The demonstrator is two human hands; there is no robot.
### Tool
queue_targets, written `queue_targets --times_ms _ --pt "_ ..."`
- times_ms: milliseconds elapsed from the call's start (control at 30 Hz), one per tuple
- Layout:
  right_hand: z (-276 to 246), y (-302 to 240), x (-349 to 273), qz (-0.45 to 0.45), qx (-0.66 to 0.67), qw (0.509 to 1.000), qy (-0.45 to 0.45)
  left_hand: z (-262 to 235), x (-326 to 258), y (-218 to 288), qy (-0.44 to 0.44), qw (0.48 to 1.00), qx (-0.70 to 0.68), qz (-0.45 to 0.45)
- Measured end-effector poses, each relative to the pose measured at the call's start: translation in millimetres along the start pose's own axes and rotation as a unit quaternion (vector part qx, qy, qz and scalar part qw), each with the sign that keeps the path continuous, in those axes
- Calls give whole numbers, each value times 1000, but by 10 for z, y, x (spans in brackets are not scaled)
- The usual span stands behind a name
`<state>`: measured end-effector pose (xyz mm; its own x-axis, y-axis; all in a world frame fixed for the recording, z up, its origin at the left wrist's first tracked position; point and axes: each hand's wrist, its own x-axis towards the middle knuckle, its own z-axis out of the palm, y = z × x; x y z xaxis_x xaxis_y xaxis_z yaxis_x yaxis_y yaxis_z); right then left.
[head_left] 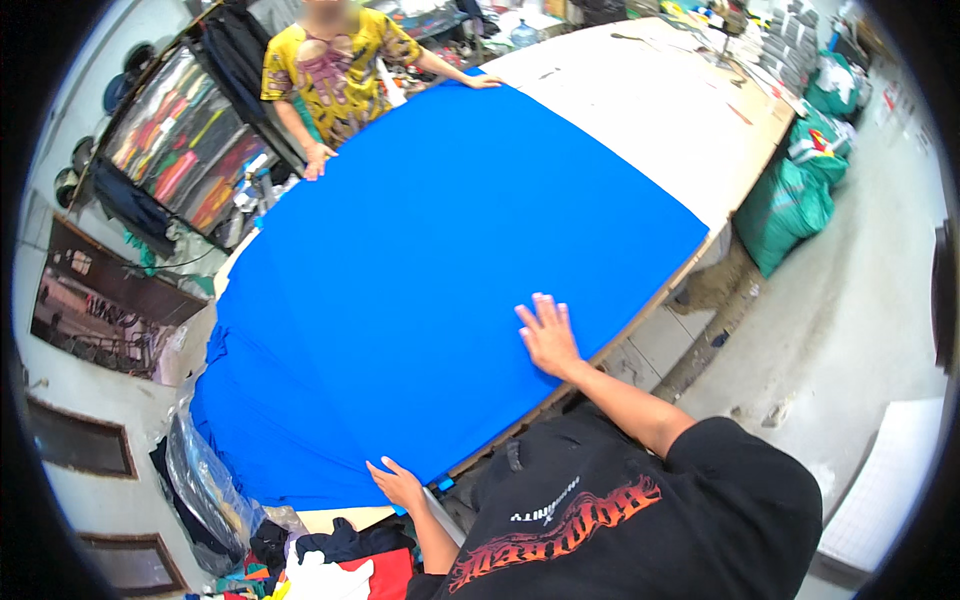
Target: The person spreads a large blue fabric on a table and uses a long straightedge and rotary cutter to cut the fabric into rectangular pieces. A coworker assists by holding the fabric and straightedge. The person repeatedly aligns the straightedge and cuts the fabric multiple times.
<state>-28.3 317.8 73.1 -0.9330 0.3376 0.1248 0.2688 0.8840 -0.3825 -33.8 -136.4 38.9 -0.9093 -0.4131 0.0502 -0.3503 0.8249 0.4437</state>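
Note:
A large sheet of bright blue fabric [430,250] covers much of a long pale table [640,110]. It lies smooth over the middle and gathers into wrinkles toward the left end. My right hand [548,338] rests on the fabric near the table's close edge, fingers spread, holding nothing. Farther left along the same edge, my left hand [398,484] lies on the cloth with its fingers stretched out. Across the table a person in a yellow patterned shirt [330,75] has both hands at the fabric's far edge.
Green sacks [785,205] stand on the floor by the table's right side. Loose clothes [345,560] are heaped below its left end, beside a plastic-wrapped bundle [205,480]. A shelf of folded fabrics [190,140] stands at the far left. Tools lie on the table's far right.

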Motion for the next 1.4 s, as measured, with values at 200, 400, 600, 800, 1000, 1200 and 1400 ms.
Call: queue_targets --times_ms 200,400,600,800,1000,1200,1400 --pt "-3 912 362 201 -79 975 48 -2 -15 -57 1 1000 -20 6" --pt "-47 1033 90 244 -98 964 46 -40 172 -486 47 999 -2 -6" --pt "-20 981 36 263 -123 956 41 -62 520 -887 114 989 47 -77" --pt "-95 915 24 290 -130 948 14 -157 869 -1057 134 975 60 -168" --pt "-12 868 34 303 -144 942 19 -186 1012 -1311 198 955 65 -211" --pt "36 824 38 301 -149 941 35 -187 1161 -1397 187 933 39 -305" --pt "61 840 25 298 -152 941 42 -218 1263 -1480 104 935 -25 -339"
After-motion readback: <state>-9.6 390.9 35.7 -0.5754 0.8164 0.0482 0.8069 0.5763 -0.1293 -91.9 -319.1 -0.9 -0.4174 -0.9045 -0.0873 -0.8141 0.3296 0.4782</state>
